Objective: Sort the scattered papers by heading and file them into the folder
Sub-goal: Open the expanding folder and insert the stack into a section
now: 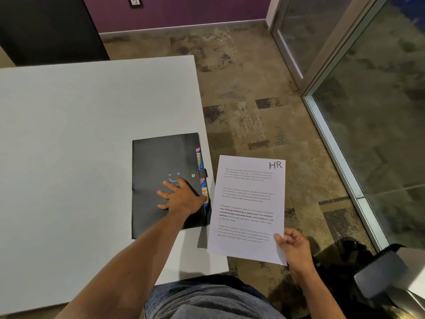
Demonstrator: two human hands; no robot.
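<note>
Fingers [166, 192] of the left hand [181, 199] lie spread and flat on the cover of the black folder [161, 180], pressing it to the tabletop [80, 146]; the thumb side sits at the folder's right edge, where coloured tab dividers [202, 180] show beside a small strap closure [203, 173]. The right hand [293, 246] pinches the lower right corner of a printed paper [248, 210] headed "HR", thumb on top, and holds it out past the tabletop's right edge, over the carpet [264, 100].

The folder lies shut near the tabletop's right edge, toward the near corner. The step in hand looks like filing this sheet: the heading is read and the folder steadied. Next, the left hand probably has to free the strap and lift the cover, then find the matching tab so the sheet can slide in square.

No other loose papers are in view. A dark chair part [379, 272] sits near the right elbow, and a glass wall [368, 111] runs along the right; neither blocks the way.
</note>
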